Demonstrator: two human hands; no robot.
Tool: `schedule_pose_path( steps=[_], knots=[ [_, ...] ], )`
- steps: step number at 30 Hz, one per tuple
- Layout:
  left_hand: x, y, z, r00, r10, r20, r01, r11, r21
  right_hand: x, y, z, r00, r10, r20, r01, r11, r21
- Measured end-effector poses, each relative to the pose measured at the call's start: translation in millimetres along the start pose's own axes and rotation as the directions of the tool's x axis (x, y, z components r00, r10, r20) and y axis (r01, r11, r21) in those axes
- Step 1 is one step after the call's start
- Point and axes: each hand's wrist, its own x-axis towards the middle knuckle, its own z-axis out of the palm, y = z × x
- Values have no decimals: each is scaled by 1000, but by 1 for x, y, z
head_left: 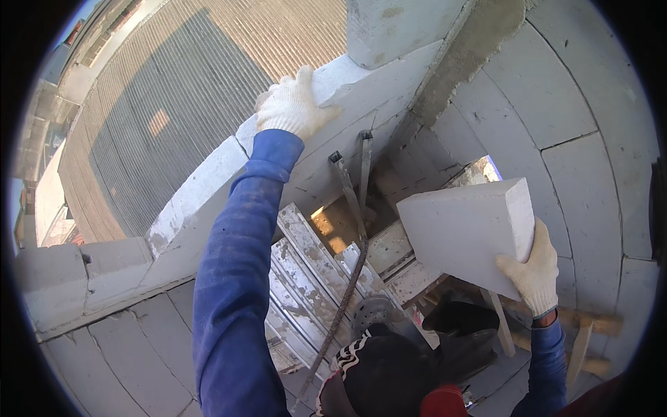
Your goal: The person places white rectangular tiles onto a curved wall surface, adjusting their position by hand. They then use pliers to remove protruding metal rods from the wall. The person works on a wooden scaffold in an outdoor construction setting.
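Note:
My left hand (pixel 295 104), in a white knit glove, rests on the pale block wall's top edge (pixel 198 177), its fingers apart and bent over it. Below it, two metal tube ends (pixel 347 170) stand beside the wall. My right hand (pixel 535 267), also gloved, grips a grey rectangular block (pixel 458 229) by its right end, holding it at a tilt above the planks. Both forearms are in blue sleeves.
Spattered planks (pixel 302 250) with a long rebar (pixel 347 299) lie below, beside an opening (pixel 330 219). My clog (pixel 368 313) is on the planks. A block wall (pixel 570 187) rises at right, wooden trestle (pixel 580 340) at its foot. Corrugated roofing (pixel 167 104) is beyond the wall.

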Motion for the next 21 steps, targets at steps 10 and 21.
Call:
schedule_pose_path(
  steps=[10, 21],
  knots=[
    [3, -9, 4, 999, 35, -15, -36, 999, -11, 132, -81, 6, 1000, -29, -7, 28, 994, -108],
    [6, -8, 8, 998, 48, -31, -47, 999, 17, 245, -65, 157, 980, 125, 158, -122, 992, -26]
  ],
)
